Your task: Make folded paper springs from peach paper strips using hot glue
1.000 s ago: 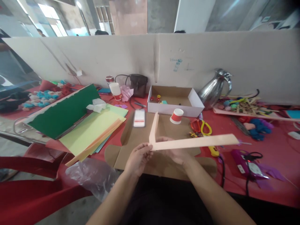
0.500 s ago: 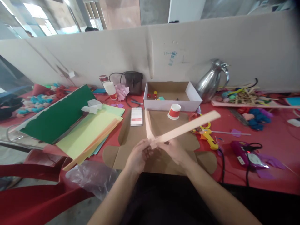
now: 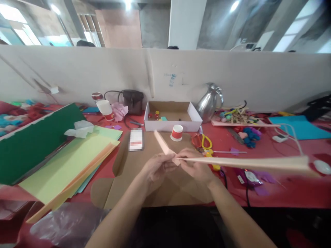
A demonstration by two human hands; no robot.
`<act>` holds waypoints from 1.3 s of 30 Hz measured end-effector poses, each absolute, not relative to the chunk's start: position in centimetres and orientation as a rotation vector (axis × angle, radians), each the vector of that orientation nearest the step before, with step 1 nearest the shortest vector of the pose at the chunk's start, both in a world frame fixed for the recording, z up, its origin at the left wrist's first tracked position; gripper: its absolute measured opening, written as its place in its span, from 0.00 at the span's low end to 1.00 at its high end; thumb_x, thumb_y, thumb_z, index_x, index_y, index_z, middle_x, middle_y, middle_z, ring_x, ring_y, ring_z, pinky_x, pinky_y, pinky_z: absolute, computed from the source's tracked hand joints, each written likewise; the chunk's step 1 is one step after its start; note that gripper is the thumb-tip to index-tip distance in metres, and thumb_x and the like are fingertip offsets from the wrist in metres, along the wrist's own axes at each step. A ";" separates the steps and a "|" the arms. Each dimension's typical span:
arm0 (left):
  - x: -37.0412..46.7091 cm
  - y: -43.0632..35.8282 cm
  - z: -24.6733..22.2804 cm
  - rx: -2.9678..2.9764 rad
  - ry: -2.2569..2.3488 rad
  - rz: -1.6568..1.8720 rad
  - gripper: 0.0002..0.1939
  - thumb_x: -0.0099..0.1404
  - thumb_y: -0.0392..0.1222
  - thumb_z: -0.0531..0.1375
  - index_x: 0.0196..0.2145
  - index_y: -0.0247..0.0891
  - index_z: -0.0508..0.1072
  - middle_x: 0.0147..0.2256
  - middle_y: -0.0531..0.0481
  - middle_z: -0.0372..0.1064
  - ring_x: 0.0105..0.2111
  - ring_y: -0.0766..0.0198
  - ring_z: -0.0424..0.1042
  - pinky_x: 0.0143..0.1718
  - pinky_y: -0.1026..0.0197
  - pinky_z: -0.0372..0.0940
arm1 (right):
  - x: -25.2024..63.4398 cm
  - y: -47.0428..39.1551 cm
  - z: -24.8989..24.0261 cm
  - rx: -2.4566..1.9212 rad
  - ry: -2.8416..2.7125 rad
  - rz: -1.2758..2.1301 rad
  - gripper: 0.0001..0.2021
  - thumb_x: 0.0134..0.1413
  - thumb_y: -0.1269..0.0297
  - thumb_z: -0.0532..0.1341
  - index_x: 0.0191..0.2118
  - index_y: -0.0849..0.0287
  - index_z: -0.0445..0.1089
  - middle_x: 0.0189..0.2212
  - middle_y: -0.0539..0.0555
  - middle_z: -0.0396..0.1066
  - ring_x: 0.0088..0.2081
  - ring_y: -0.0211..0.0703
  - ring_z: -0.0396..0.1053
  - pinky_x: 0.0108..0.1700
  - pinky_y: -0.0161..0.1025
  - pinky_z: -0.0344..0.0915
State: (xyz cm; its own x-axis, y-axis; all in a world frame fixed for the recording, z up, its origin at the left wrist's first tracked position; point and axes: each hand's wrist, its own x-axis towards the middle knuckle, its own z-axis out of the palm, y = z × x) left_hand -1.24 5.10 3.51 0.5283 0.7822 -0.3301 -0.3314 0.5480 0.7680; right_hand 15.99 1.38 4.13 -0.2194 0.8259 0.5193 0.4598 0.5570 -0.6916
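Observation:
Both hands meet in front of me over a flattened brown cardboard (image 3: 144,179). Between them is a folded, peach-coloured paper strip (image 3: 248,162). My left hand (image 3: 157,167) pinches the strip near its fold, and a shorter end points up and away from me. My right hand (image 3: 195,167) grips it just right of the fold. From there the long end runs far out to the right, seen nearly edge-on and blurred at its tip. Beyond the hands, a red and white paper cup (image 3: 177,133) stands upside down on the cardboard.
A white box (image 3: 172,126) and a steel jug (image 3: 208,103) stand by the partition. Yellow scissors (image 3: 207,141), partly hidden, and a purple device (image 3: 248,177) lie right. Coloured paper sheets (image 3: 69,162) and a green board (image 3: 43,141) are left.
The strip's long end has swung from pointing up and right to lying almost level toward the right. Both hands still hold it at the fold. My view has tilted up and turned right.

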 end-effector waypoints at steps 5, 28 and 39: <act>-0.6 2.4 5.9 1.145 1.010 1.249 0.09 0.51 0.42 0.69 0.31 0.36 0.81 0.34 0.46 0.78 0.38 0.56 0.75 0.42 0.61 0.67 | 15.9 1.0 3.5 -0.931 -1.805 0.266 0.12 0.56 0.66 0.61 0.46 0.46 0.74 0.41 0.52 0.71 0.43 0.45 0.70 0.45 0.42 0.67; -2.3 2.2 2.5 0.598 1.077 1.264 0.16 0.48 0.51 0.69 0.23 0.33 0.75 0.18 0.55 0.68 0.18 0.71 0.63 0.21 0.68 0.55 | 12.7 3.1 -0.4 -0.970 -1.894 0.197 0.13 0.62 0.66 0.55 0.44 0.46 0.76 0.38 0.55 0.73 0.40 0.44 0.71 0.43 0.42 0.68; -1.6 2.0 1.3 0.479 0.939 1.352 0.13 0.46 0.44 0.71 0.26 0.32 0.76 0.23 0.50 0.74 0.23 0.67 0.71 0.27 0.67 0.63 | 11.7 2.9 -1.2 -0.948 -1.638 0.654 0.09 0.59 0.61 0.59 0.40 0.48 0.77 0.37 0.53 0.74 0.40 0.45 0.71 0.45 0.44 0.68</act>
State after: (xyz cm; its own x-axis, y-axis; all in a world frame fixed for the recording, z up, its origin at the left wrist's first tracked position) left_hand -1.62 2.04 1.34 -0.0534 0.9555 -0.2903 -0.6058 0.2001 0.7700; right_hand 11.71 2.90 -1.22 -0.1003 0.8459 0.5238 0.2524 0.5308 -0.8090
